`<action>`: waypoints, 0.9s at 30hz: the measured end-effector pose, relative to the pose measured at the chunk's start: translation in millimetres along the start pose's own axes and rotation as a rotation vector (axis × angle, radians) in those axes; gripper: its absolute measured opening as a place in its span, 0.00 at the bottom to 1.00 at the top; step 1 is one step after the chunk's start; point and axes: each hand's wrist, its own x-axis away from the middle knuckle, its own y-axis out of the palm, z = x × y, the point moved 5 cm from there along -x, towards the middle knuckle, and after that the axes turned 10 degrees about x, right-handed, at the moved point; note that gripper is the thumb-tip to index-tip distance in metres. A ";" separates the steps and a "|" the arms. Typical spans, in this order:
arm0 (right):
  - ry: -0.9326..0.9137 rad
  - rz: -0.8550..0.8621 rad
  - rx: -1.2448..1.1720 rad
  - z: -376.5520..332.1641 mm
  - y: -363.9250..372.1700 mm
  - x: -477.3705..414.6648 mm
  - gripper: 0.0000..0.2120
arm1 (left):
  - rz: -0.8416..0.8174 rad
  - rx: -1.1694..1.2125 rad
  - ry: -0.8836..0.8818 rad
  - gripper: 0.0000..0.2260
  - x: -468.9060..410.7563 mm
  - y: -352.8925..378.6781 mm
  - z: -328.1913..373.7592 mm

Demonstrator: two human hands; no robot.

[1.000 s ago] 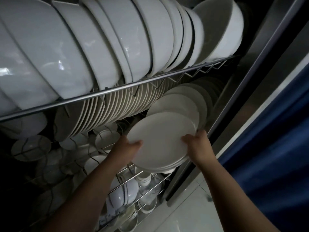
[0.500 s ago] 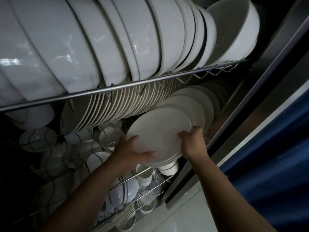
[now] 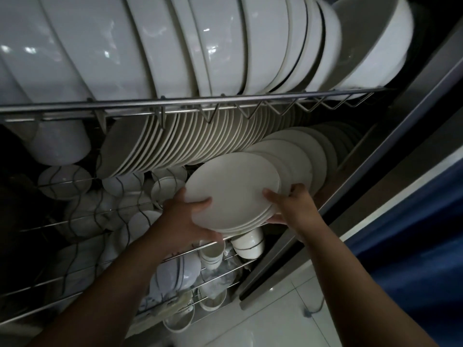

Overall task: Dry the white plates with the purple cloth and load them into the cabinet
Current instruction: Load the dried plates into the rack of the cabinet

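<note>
- The fingers of the left hand curl round the seven o'clock rim of a small stack of round white ceramic plates, with the thumb lying on the top face.
- The right hand clamps the four o'clock rim the same way, thumb above and the other fingers beneath. Neither hand has anything else in it.
- Both holds sit at the rims only. The glazed plates look slick, so as the stack tips one may slide off the others and slip out at one o'clock.
- The stack is inside the open cabinet, tilted. Its far rim is close against the leaning flat white plates at two o'clock, though I cannot tell whether they touch. A hard push there may chip a rim or set them sliding.
- At twelve o'clock the packed row of upright white plates and the steel wire rack rail leave little room. Lifting too high may knock the stack on metal.
- Just under the stack at six o'clock sits a small white bowl with a dark band. A dropped plate would likely land on it.
- The purple cloth is not in view, so whether the plates are dry cannot be told.
</note>
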 end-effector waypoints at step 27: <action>-0.185 0.182 0.643 -39.4 -17.1 -1.5 0.35 | -0.037 0.125 -0.004 0.32 -6.3 20.9 22.5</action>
